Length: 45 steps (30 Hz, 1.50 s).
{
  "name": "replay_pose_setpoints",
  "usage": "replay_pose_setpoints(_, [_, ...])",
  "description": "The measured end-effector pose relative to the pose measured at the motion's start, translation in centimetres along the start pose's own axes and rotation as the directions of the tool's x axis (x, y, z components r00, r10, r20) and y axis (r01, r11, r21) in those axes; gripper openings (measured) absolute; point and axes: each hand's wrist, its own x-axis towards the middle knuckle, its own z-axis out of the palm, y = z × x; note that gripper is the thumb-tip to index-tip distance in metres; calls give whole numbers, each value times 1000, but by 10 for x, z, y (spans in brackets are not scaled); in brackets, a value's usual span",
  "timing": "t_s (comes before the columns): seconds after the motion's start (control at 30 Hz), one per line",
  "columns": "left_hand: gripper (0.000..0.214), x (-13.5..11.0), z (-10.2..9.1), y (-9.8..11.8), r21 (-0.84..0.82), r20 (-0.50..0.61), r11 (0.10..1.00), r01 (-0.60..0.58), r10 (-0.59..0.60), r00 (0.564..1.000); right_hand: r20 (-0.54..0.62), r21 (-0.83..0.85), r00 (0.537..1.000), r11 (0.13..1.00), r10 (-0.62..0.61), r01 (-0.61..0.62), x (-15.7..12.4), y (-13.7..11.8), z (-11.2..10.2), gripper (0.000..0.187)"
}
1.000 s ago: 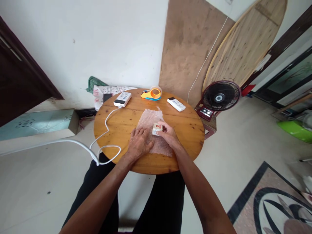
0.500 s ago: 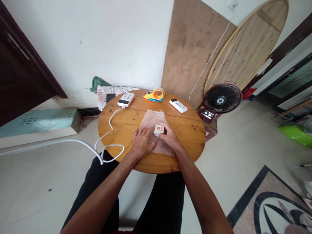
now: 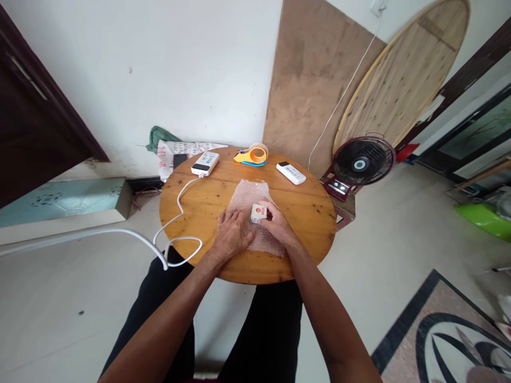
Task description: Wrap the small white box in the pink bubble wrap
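Observation:
A sheet of bubble wrap (image 3: 249, 194) lies on the round wooden table (image 3: 311, 213) in front of me. My left hand (image 3: 232, 234) rests flat on the wrap's near left part, fingers stretched out. My right hand (image 3: 276, 223) grips a small white box with a red mark (image 3: 258, 213) and holds it on the middle of the wrap. The two hands nearly touch beside the box.
At the table's far side lie a white power bank (image 3: 205, 163) with a white cable (image 3: 175, 213) looping off the left edge, an orange tape dispenser (image 3: 252, 155) and a white remote (image 3: 290, 173). A black fan (image 3: 362, 161) stands to the right, boards lean on the wall.
The hands and the box stay in nearly the same place on the wrap. Only the view has shifted a little.

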Motion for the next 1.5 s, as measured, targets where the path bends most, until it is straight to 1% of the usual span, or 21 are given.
replay_pose_setpoints(0.53, [64,0,0,1,6,-4,1000,-5,5,1000,-13,-16,1000,1000,22,-22,-1,-2,1,57])
replay_pose_setpoints(0.77, [63,-1,3,-2,4,-23,1000,-11,11,1000,-13,-17,1000,1000,6,-6,0,-1,1,53])
replay_pose_setpoints(1.0, [64,0,0,0,2,3,1000,-3,3,1000,-7,-16,1000,1000,1,-1,0,-1,1,52])
replay_pose_setpoints(1.3, [63,0,1,-1,-9,-12,1000,-10,10,1000,-8,-23,1000,1000,2,-2,1,3,1,53])
replay_pose_setpoints(1.5, [63,0,2,-1,-10,-24,1000,-14,14,1000,-12,-19,1000,1000,-18,18,1,4,1,52])
